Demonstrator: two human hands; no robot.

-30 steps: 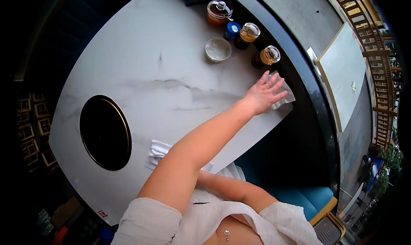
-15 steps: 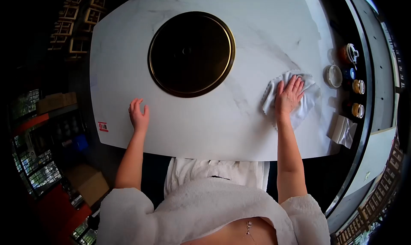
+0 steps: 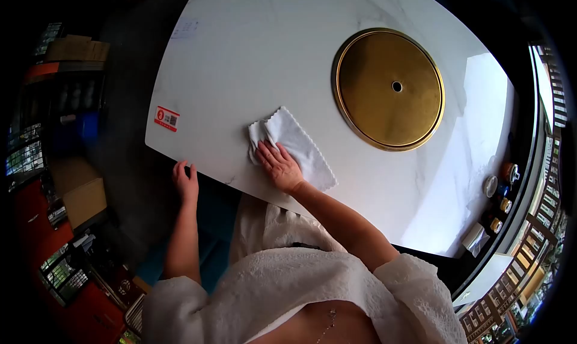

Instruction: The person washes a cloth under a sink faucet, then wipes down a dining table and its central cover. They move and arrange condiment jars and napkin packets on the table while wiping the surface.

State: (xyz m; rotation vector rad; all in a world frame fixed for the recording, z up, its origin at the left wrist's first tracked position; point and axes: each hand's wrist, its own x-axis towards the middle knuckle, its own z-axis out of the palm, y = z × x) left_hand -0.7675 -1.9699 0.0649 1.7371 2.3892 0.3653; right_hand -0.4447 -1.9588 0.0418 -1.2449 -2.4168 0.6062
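A white cloth [image 3: 300, 143] with a scalloped edge lies partly folded on the marble-patterned tabletop [image 3: 228, 67]. My right hand [image 3: 280, 167] presses down on it near its front left side, holding it under the fingers against the table. Some of the cloth bunches up ahead of my fingertips. My left hand [image 3: 186, 182] hangs at the table's front edge, empty, with thumb and fingers apart. A red and white sticker with a code [image 3: 167, 118] is on the table's left corner, up and to the left of the cloth.
A round gold lid [image 3: 384, 112] with a small centre hole sits in the tabletop to the right. Small jars [image 3: 509, 174], a white bowl [image 3: 490, 186] and a tissue packet [image 3: 475, 239] stand at the right edge. A cardboard box [image 3: 78, 194] is at the left.
My right hand has carried the cloth from the table's right side to its left front. My left hand has come down to the front edge. The view has turned left.
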